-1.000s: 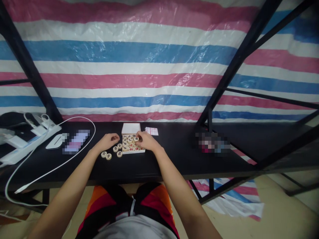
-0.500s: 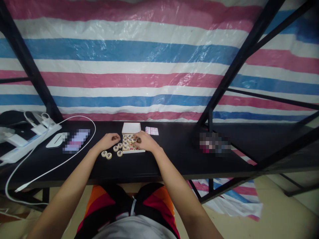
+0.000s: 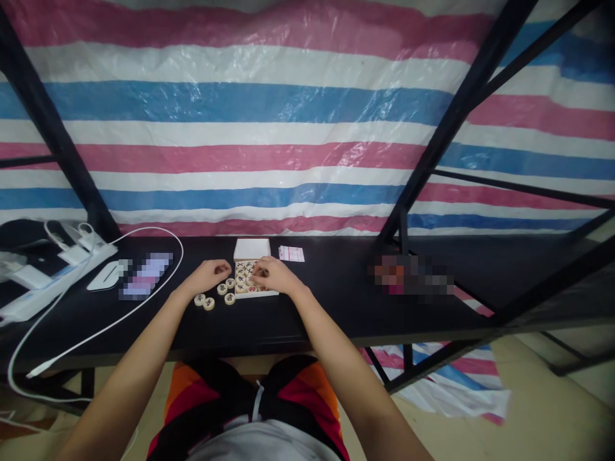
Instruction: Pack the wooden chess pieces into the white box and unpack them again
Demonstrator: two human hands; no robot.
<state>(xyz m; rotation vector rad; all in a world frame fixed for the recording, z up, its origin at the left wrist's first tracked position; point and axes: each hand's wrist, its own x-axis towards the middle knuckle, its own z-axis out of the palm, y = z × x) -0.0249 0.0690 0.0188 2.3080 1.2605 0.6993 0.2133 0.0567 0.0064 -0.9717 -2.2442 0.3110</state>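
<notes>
"What's on our black desk (image 3: 336, 314)?"
"Our white box (image 3: 257, 296). Our right hand (image 3: 273, 275) bends over it, and our left hand (image 3: 210, 275) curls beside it; we can't tell whether either grips anything."
"Any danger?"
"Pressed off-centre, the packed xiangqi pieces (image 3: 241, 279) inside could tip; if our left drops, it might scatter the loose xiangqi pieces (image 3: 221, 289) beside the box."

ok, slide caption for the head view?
Right hand over an open box of round pieces, left hand near loose pieces.
</notes>
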